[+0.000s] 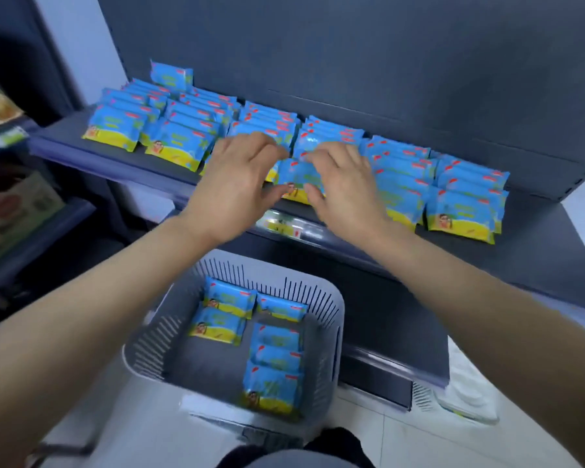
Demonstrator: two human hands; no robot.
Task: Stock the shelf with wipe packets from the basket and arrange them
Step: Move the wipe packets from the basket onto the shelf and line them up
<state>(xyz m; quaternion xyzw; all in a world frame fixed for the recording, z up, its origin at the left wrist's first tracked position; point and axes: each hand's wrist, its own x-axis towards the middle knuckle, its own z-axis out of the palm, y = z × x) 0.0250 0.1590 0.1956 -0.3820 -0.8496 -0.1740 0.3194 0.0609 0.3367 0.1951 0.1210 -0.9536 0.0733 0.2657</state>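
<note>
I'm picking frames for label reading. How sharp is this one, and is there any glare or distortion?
Head view: the packets on the shelf look soft, print unreadable; head view again: boxes at far left and the basket rim are motion-smeared; glare sits on the price strip; the wide lens bows the shelf edge.

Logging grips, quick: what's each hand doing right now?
Left hand: curled beside the wipe packet, grip unclear.
Right hand: pinches that wipe packet.
</note>
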